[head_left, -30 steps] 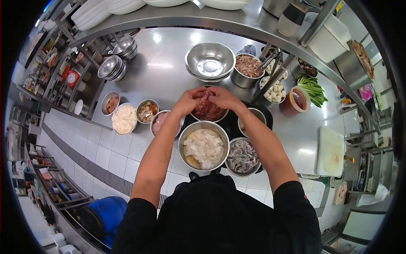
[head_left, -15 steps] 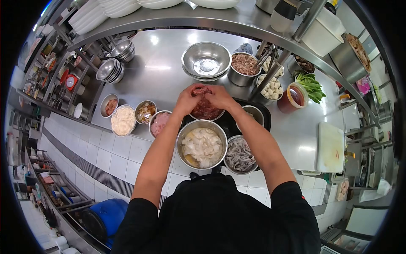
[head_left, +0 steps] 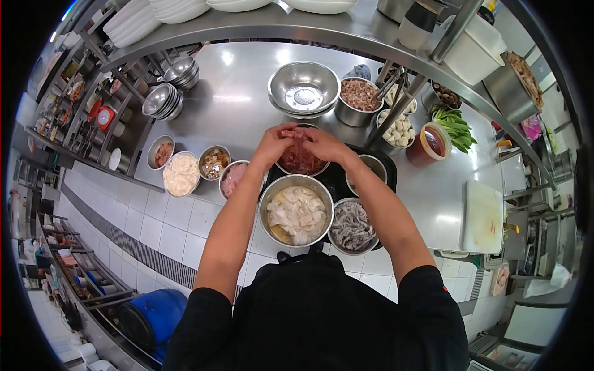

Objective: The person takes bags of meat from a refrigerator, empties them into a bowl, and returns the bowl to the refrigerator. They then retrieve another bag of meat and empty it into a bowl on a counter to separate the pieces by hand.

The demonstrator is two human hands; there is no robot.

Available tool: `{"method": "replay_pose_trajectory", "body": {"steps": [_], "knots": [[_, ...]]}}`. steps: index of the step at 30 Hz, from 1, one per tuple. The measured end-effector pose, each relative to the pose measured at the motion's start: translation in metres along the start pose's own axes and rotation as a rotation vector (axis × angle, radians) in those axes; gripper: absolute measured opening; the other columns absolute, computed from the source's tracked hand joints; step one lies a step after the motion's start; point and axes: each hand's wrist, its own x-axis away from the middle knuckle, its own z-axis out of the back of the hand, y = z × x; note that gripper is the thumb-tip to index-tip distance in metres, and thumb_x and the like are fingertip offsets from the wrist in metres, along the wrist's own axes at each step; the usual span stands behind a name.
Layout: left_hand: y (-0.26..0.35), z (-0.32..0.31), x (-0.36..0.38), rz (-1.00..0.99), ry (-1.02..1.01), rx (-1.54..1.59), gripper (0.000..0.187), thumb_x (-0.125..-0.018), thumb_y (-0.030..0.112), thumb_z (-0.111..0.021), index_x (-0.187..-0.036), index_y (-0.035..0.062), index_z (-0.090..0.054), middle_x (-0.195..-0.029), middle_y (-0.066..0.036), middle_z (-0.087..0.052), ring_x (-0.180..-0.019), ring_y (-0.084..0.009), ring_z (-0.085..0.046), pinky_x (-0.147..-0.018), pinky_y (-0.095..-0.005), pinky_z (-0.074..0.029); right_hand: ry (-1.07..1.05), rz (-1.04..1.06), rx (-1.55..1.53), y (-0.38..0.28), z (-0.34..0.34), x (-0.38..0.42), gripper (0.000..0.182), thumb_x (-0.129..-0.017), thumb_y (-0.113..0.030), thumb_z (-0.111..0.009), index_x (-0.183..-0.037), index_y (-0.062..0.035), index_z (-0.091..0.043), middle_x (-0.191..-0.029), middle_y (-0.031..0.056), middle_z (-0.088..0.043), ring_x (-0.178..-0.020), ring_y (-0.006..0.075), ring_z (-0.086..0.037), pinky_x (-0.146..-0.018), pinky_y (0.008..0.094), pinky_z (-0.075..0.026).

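Note:
Both my hands are over a steel bowl of dark red raw meat [head_left: 301,162]. My left hand [head_left: 273,146] is at the bowl's left rim, fingers curled round some of the meat. From the right, my right hand [head_left: 325,146] reaches in with bent fingers on the meat; its fingertips are partly hidden. Nearest me stands a steel pot of pale, thin slices [head_left: 297,213] in yellowish liquid. Right of it is a bowl of grey strips [head_left: 351,226]. A bowl of pink meat [head_left: 232,178] sits beside my left forearm, which covers part of it.
Empty steel bowls [head_left: 303,89] are stacked behind the meat. At right stand a pot of chopped meat [head_left: 359,94], white balls [head_left: 397,130], a tub of red sauce [head_left: 429,144], leafy greens [head_left: 455,128] and a cutting board [head_left: 483,216]. A steel shelf [head_left: 260,25] overhangs the back.
My hands have moved slightly apart above the bowl. The clump of meat that showed raised between them is now lower, and more of the meat shows. The view has shifted a little.

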Motion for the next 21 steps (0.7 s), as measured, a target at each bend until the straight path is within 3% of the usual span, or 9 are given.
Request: {"method": "replay_pose_trajectory", "body": {"steps": [3,5,6,8,9,11,17,20,21], "knots": [[0.001,-0.001,0.002,0.032,-0.003,-0.026,0.043,-0.087,-0.003,-0.059,-0.13,-0.0061,-0.052,-0.109,-0.012,-0.067,-0.094,-0.0161,-0.065,-0.084,-0.0259,-0.053,0.013,0.014,0.066,-0.021,0.008,0.008,0.037,-0.088,-0.022,-0.055,-0.12,-0.0049,-0.06,-0.105,0.0194,-0.069,-0.098,0.034,-0.066,-0.085,0.0407,-0.05],[0.004,-0.006,0.002,0.061,-0.013,0.001,0.043,-0.086,-0.004,-0.057,-0.129,-0.0067,-0.052,-0.107,-0.012,-0.067,-0.09,-0.0158,-0.066,-0.082,-0.0256,-0.053,-0.007,-0.193,-0.039,-0.029,0.011,0.009,0.034,-0.087,-0.02,-0.055,-0.117,-0.0054,-0.062,-0.102,0.0195,-0.069,-0.095,0.0361,-0.066,-0.083,0.0406,-0.051],[0.003,-0.009,0.002,0.051,0.002,0.02,0.041,-0.085,-0.003,-0.058,-0.125,-0.0067,-0.054,-0.103,-0.012,-0.067,-0.087,-0.0162,-0.065,-0.081,-0.0261,-0.053,-0.006,-0.193,-0.04,-0.024,0.009,0.008,0.034,-0.087,-0.02,-0.055,-0.117,-0.0054,-0.062,-0.102,0.0195,-0.069,-0.095,0.0361,-0.066,-0.083,0.0406,-0.051],[0.002,-0.012,0.0,0.041,0.016,0.038,0.039,-0.083,-0.003,-0.059,-0.121,-0.0067,-0.057,-0.099,-0.012,-0.068,-0.085,-0.0166,-0.065,-0.079,-0.0267,-0.052,0.079,-0.104,0.096,-0.014,0.003,0.005,0.024,-0.088,-0.014,-0.053,-0.107,-0.0072,-0.065,-0.088,0.0121,-0.071,-0.083,0.026,-0.067,-0.078,0.0341,-0.05],[0.003,-0.014,-0.001,0.06,0.036,0.039,0.036,-0.083,-0.003,-0.059,-0.118,-0.0064,-0.058,-0.096,-0.011,-0.067,-0.081,-0.0158,-0.064,-0.076,-0.0262,-0.052,0.08,-0.105,0.095,-0.017,0.002,0.005,0.024,-0.088,-0.014,-0.053,-0.107,-0.0072,-0.065,-0.088,0.0121,-0.071,-0.083,0.026,-0.067,-0.078,0.0341,-0.05],[0.005,-0.017,-0.003,0.079,0.055,0.04,0.033,-0.083,-0.002,-0.059,-0.115,-0.0061,-0.059,-0.093,-0.011,-0.067,-0.078,-0.0151,-0.064,-0.073,-0.0257,-0.051,0.163,-0.102,0.06,-0.022,0.001,0.004,0.02,-0.086,-0.014,-0.055,-0.102,-0.0071,-0.065,-0.093,0.0169,-0.069,-0.089,0.037,-0.066,-0.077,0.0406,-0.051],[-0.004,-0.02,-0.011,0.059,0.113,0.096,0.02,-0.083,-0.003,-0.058,-0.102,-0.0024,-0.064,-0.081,-0.006,-0.064,-0.07,-0.0128,-0.059,-0.065,-0.0232,-0.047,0.155,-0.092,-0.044,-0.023,-0.002,-0.001,0.018,-0.087,-0.014,-0.054,-0.1,-0.0083,-0.064,-0.089,0.015,-0.069,-0.089,0.0362,-0.066,-0.079,0.0401,-0.051],[-0.009,-0.01,-0.011,0.069,0.119,-0.052,0.018,-0.08,0.001,-0.06,-0.097,-0.0017,-0.068,-0.081,-0.008,-0.067,-0.073,-0.0135,-0.062,-0.069,-0.0266,-0.049,0.114,-0.087,-0.035,-0.025,0.002,-0.002,0.018,-0.087,-0.014,-0.054,-0.102,-0.008,-0.064,-0.093,0.0148,-0.069,-0.092,0.0361,-0.066,-0.079,0.0399,-0.051],[-0.001,-0.009,-0.007,0.031,0.123,-0.249,0.021,-0.078,0.005,-0.063,-0.097,-0.0007,-0.07,-0.084,-0.01,-0.069,-0.076,-0.0162,-0.064,-0.071,-0.0295,-0.05,0.115,-0.09,-0.036,-0.022,0.003,-0.002,0.018,-0.087,-0.014,-0.054,-0.102,-0.008,-0.064,-0.093,0.0148,-0.069,-0.092,0.0361,-0.066,-0.079,0.0399,-0.051]]}}
